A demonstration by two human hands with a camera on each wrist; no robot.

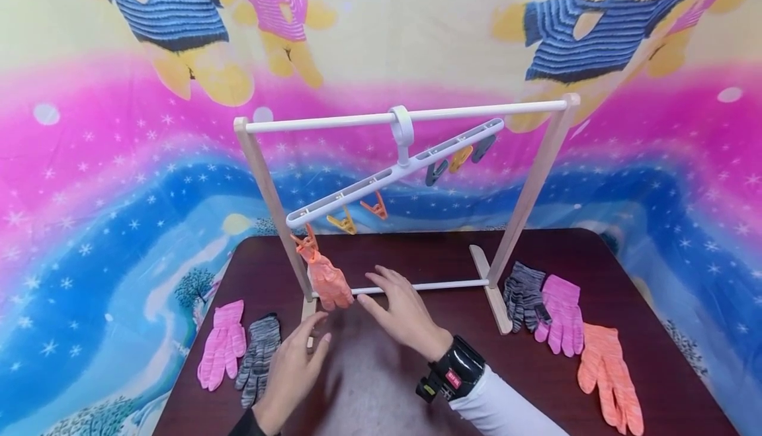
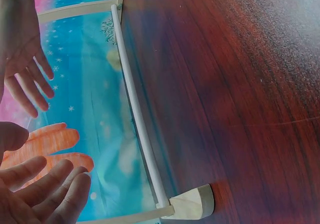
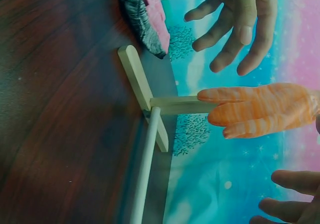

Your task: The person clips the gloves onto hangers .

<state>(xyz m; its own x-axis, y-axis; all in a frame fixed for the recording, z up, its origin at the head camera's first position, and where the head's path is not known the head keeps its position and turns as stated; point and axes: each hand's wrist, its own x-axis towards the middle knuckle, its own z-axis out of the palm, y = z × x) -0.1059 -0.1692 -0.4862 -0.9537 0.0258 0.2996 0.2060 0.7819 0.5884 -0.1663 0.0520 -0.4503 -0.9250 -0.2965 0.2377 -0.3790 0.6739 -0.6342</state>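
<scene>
An orange glove point(image 1: 329, 280) hangs by an orange clip point(image 1: 306, 239) from the low left end of a tilted white hanger point(image 1: 381, 178). Left of and below the glove is my left hand point(image 1: 296, 364), its fingers loosely bent and holding nothing. My right hand point(image 1: 405, 310) is on the glove's other side, fingers spread, also holding nothing. In the right wrist view the glove point(image 3: 265, 109) hangs between both hands, apart from each. Only part of the glove point(image 2: 55, 141) shows behind the left fingers in the left wrist view.
The hanger hooks over a white rail point(image 1: 333, 122) on a wooden-legged stand. More clips, including a yellow one point(image 1: 461, 158), hang along it. Pink point(image 1: 223, 347) and grey gloves point(image 1: 260, 356) lie at left. Grey point(image 1: 522, 294), pink point(image 1: 562, 313) and orange gloves point(image 1: 610, 376) lie at right.
</scene>
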